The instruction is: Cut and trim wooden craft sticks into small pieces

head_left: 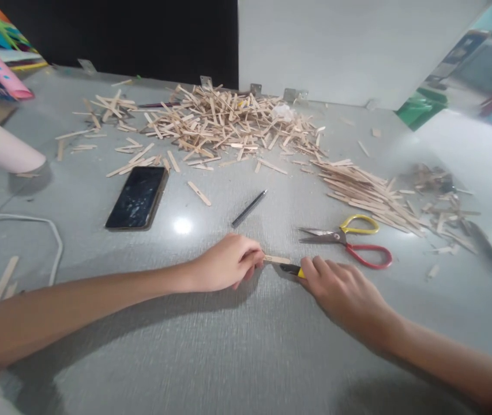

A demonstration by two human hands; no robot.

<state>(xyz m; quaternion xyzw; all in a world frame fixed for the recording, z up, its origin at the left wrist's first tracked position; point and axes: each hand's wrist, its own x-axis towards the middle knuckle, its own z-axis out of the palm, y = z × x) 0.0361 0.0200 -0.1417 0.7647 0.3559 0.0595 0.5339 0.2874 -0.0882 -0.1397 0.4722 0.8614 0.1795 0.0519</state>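
Observation:
Between my two hands, a wooden craft stick [277, 259] sticks out to the right from the pinched fingers of my left hand [231, 262]. My right hand [345, 291] is closed around a yellow-and-black utility knife [291, 269], whose dark front end points left, close beneath the stick's free end. Whether the knife touches the stick I cannot tell. Scissors [341, 237] with one yellow and one red handle lie just beyond my right hand. A dark pen [249, 208] rests on the grey table [202, 357] beyond my left hand.
A large heap of craft sticks [228, 124] spreads along the back, with a neater pile [367, 193] to its right. A phone [136, 197] lies at left, near a white cable [53, 236] and a pale cylinder [3, 141]. At far right is a metal blade or ruler [490, 249].

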